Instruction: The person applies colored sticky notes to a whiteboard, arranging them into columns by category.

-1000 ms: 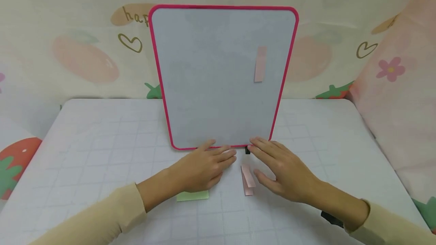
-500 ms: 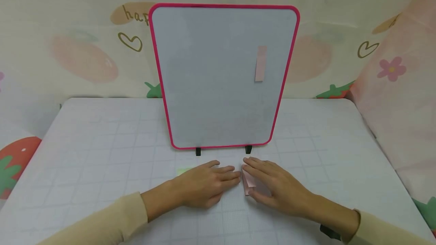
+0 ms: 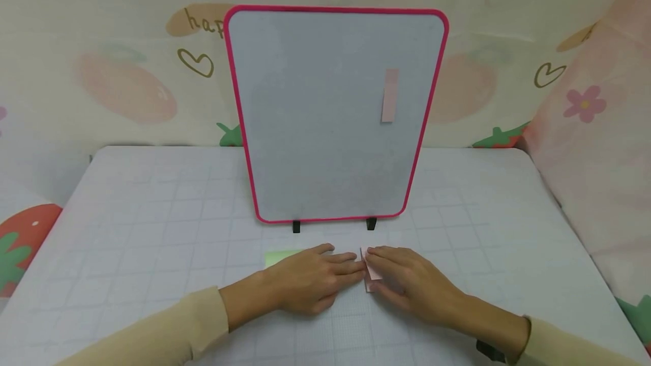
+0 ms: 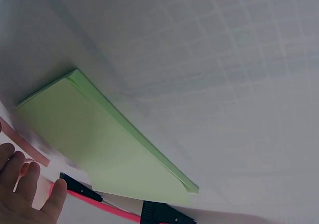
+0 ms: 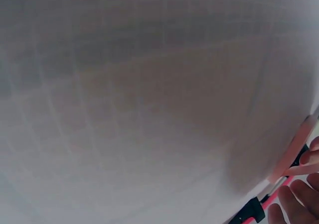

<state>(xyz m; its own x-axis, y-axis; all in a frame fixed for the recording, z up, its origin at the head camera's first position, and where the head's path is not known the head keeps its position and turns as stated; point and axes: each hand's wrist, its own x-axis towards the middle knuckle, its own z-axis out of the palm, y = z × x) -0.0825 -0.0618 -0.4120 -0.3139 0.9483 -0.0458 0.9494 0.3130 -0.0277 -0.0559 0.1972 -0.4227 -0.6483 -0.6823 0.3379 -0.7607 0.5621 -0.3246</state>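
Note:
A narrow pad of pink sticky notes (image 3: 369,284) lies on the table, its top sheet lifted in a slanted flap. From the left, the extended fingertips of my left hand (image 3: 320,278) reach the pad's edge. My right hand (image 3: 419,284) is at the pad's other side, fingertips by the upper end and thumb near the lower end, a gap between them. In the right wrist view the pink pad (image 5: 294,152) shows at the right edge beside the fingers. Under my left hand lies a green sticky note pad (image 4: 104,134), partly covered in the head view.
A whiteboard (image 3: 325,129) with a pink frame stands upright behind the hands, on black feet (image 3: 296,226). One pink sticky note (image 3: 390,95) is on its right part. The white table (image 3: 152,213) meets a patterned backdrop (image 3: 127,89) at the back.
Both hands have come down from the whiteboard's lower edge towards me, to the pink pad. The right hand has closed in on the flap. Board and its note stay put.

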